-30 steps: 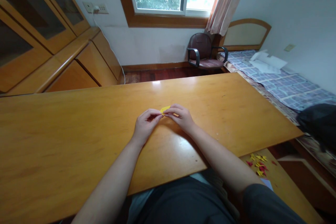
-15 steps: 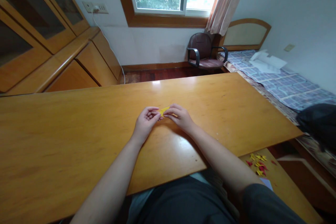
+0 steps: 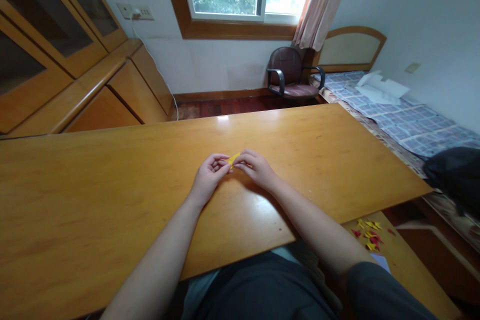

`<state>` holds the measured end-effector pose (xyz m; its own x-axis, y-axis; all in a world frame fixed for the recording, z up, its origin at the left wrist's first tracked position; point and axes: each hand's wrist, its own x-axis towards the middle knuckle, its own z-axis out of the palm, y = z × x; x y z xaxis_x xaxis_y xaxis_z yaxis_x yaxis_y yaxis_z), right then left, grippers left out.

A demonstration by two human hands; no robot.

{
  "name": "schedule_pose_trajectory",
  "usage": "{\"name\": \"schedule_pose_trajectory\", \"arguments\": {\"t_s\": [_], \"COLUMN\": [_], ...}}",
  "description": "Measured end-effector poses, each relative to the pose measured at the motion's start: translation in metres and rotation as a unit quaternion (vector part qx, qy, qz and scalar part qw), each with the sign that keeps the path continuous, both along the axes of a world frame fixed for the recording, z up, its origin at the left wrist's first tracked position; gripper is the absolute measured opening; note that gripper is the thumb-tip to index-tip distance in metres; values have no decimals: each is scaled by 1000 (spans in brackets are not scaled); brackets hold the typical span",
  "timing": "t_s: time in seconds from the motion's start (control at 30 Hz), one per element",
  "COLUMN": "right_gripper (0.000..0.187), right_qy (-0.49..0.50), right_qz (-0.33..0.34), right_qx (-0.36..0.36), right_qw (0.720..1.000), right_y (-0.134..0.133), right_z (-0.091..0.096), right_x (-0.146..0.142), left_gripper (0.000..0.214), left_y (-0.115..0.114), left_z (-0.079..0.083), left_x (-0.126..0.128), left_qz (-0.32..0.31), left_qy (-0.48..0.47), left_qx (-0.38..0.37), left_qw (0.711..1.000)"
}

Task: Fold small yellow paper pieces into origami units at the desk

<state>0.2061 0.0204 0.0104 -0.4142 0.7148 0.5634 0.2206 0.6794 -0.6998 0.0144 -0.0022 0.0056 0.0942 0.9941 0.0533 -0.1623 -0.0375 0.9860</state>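
A small piece of folded yellow paper [image 3: 234, 158] is pinched between my two hands, just above the middle of the wooden table [image 3: 112, 185]. My left hand [image 3: 210, 172] grips its left side between thumb and fingers. On the other side, my right hand [image 3: 257, 166] has its fingers closed over the paper's right part. The fingers cover much of the paper, so its exact shape is hard to make out.
Several small yellow and red folded paper pieces [image 3: 372, 237] lie on a lower surface [image 3: 408, 270] at my right, beside a pale sheet [image 3: 381, 261]. A brown armchair [image 3: 290, 72] stands beyond the table. A bed [image 3: 416, 115] with a dark bag [image 3: 455, 175] is on the right.
The fingers of my left hand have shifted slightly right and closer to the right hand. Less of the yellow paper shows between them. Both hands keep their hold.
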Motion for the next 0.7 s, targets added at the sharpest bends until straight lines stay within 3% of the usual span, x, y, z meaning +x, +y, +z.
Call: {"name": "schedule_pose_trajectory", "arguments": {"t_s": [0.7], "right_gripper": [9], "right_qy": [22], "right_qz": [-4], "right_qx": [-62], "right_qw": [998], "right_y": [-2], "right_z": [3], "right_x": [-2], "left_gripper": [31], "left_y": [2], "left_z": [-1], "left_x": [-1], "left_qz": [7], "left_qy": [44], "left_qx": [7], "left_qw": [999]}}
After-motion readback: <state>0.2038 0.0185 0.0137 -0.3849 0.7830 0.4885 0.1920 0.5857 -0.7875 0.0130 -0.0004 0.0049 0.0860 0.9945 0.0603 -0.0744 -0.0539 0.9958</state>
